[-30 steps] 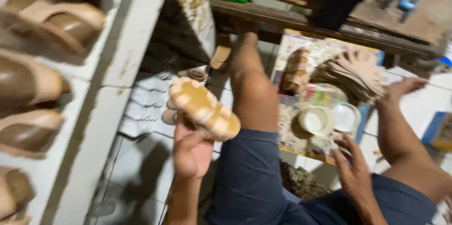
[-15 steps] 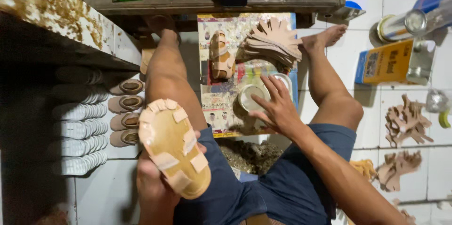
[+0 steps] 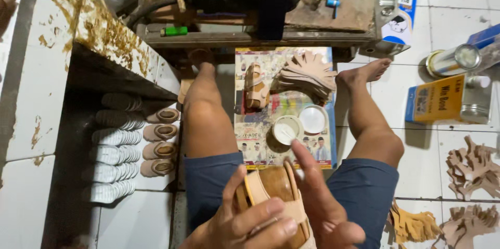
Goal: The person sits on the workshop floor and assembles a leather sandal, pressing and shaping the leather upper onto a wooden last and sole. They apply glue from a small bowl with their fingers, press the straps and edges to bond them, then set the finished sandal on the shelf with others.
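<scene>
A tan sandal [image 3: 276, 194] is grasped by the left hand [image 3: 237, 225] at six o'clock; the right hand [image 3: 325, 212], fingers extended, is pressed against its side below the glue pot [image 3: 285, 129].

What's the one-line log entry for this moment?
left hand: grips tan sandal | right hand: fingers on sandal | glue tub: open on printed sheet
</scene>
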A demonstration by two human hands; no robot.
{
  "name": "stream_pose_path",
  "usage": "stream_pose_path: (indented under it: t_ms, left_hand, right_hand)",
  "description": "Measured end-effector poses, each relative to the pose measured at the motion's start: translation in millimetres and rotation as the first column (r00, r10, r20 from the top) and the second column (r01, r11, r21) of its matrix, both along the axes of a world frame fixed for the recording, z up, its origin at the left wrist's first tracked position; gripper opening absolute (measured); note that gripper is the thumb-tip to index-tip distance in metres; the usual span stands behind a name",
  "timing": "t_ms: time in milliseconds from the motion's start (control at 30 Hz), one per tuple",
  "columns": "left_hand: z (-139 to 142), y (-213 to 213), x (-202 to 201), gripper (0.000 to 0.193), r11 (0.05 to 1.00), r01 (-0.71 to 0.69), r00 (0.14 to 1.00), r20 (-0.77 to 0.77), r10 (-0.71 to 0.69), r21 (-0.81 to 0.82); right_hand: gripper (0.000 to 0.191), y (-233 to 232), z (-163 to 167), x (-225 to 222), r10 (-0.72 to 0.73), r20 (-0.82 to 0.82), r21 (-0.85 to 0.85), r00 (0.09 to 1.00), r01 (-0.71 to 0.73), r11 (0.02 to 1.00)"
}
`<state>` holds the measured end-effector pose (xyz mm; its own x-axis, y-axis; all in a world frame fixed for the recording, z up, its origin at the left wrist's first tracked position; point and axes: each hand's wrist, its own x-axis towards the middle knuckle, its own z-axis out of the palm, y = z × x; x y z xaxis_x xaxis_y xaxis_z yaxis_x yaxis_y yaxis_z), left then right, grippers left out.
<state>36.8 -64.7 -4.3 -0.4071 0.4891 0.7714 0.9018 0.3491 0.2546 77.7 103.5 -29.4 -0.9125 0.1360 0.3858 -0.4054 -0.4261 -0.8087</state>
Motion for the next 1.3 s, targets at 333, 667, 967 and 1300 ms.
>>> stream_pose_path:
  t_ms: [333,667,967,1300]
  left_hand:
    - [5,6,10,0.032,0.996,0.078,0.996,-0.031,-0.079,-0.031]
    - [4,8,12,0.034,0.99,0.136,0.99,0.046,-0.135,-0.021]
    - [9,9,5,0.031,0.954,0.265,0.916,0.271,-0.295,0.142]
    - [16,14,9,0.067,0.969,0.164,0.907,0.358,-0.222,0.186]
  right_hand:
    - [0.057,12,19,-7,0.071,-0.035,0.022,0.997,-0.07,0.997]
    - [0.056,9,-3,-8,-0.162,-0.206,0.091,0.965,0.183,0.979]
    - [0.068,31,-15,-11,-0.222,-0.467,0.286,0.856,0.384,0.878]
    - [0.065,31,-13,-17,-0.299,-0.494,0.39,0.816,0.516,0.763]
